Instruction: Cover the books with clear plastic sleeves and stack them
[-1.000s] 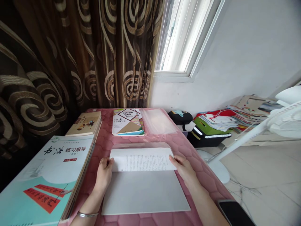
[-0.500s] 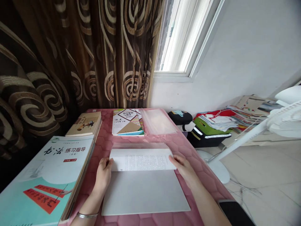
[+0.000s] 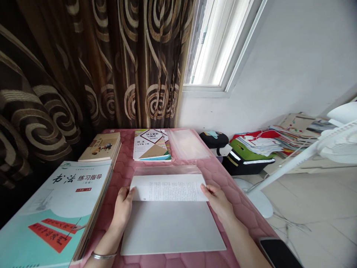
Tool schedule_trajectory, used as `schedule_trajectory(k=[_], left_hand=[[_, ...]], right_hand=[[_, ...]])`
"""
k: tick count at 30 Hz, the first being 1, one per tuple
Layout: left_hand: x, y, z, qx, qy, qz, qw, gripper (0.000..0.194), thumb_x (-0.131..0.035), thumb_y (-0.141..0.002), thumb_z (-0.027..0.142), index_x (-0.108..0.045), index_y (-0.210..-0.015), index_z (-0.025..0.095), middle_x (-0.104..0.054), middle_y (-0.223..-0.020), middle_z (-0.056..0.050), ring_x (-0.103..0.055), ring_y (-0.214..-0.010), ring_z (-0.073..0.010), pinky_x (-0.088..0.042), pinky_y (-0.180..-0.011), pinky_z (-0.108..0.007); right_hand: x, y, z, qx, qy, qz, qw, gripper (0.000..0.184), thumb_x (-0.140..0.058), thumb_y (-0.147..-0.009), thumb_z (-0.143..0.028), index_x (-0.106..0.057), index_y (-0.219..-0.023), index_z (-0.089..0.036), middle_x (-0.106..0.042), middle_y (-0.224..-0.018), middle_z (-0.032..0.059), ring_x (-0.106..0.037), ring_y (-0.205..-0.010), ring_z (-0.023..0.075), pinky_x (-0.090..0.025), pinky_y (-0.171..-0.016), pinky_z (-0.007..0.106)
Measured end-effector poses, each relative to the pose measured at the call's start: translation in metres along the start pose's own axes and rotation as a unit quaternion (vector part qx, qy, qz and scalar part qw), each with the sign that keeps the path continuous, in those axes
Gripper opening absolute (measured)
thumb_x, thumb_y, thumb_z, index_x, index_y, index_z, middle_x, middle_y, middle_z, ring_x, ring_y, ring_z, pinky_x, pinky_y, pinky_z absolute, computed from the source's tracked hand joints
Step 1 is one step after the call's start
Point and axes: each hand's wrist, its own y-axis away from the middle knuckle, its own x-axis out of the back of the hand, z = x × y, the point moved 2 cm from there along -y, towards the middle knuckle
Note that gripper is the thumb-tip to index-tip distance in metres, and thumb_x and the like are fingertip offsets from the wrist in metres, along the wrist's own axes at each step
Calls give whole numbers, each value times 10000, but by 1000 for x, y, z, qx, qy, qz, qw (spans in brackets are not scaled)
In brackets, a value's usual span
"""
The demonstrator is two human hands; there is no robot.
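Note:
In front of me lies a book (image 3: 173, 227), with a plain pale sheet or cover facing up on its near part. Its far part is a curled-over white page (image 3: 170, 188) with small printed text. My left hand (image 3: 124, 203) grips that page's left edge, thumb on top. At the right edge my right hand (image 3: 217, 199) pinches it with thumb and fingers. Beyond the page sticks out a strip of clear plastic (image 3: 169, 170), seemingly a book cover; how it joins the book is hidden.
A stack of books (image 3: 55, 208) topped by a calligraphy workbook stands at left, a tan book (image 3: 99, 147) behind it. Farther back lie a textbook (image 3: 152, 145) and clear plastic covers (image 3: 189, 143). A phone (image 3: 279, 253) sits near right, a white fan (image 3: 290, 160) beyond the pink table (image 3: 231, 186).
The curled page has flattened slightly and its far edge has shifted a little away from me. More of the clear plastic strip shows beyond it. Both hands keep their grip almost in place.

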Motion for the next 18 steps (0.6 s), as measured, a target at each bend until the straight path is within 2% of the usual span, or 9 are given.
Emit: schedule_trajectory(k=[2, 5, 8, 18], left_hand=[[-1, 0, -1, -1, 1, -1, 1000, 466, -576, -638, 663, -570, -708, 202, -578, -690, -13, -540, -751, -230, -405, -701, -342], [-2, -1, -3, -9, -6, 5, 1000, 436, -568, -651, 642, -551, -692, 209, -549, -669, -1, -527, -739, -219, -392, -684, -331], [-2, -1, -3, -18, -18, 13, 1000, 418, -545, -663, 632, -532, -667, 214, -515, -643, 9, -511, -715, -211, -377, -666, -327], [-2, -1, -2, -24, -24, 20, 999, 475, -533, -651, 689, -538, -663, 214, -520, -632, 4, -519, -719, -220, -385, -667, -335]], right_hand=[[1, -1, 0, -7, -12, -7, 1000, 511, -565, -724, -706, -553, -541, -229, -538, -556, 1, -492, -571, 183, -369, -528, 291], [4, -2, 1, -19, -36, -52, 998, 474, -590, -727, -688, -639, -671, -220, -632, -690, 20, -561, -684, 204, -423, -611, 295], [8, -3, 2, -25, -39, -80, 996, 435, -640, -712, -644, -678, -767, -214, -657, -766, 20, -570, -742, 202, -433, -664, 291], [4, -3, 6, -16, 16, -9, 1000, 459, -565, -714, -675, -599, -582, -237, -566, -595, -2, -512, -619, 190, -380, -581, 299]])
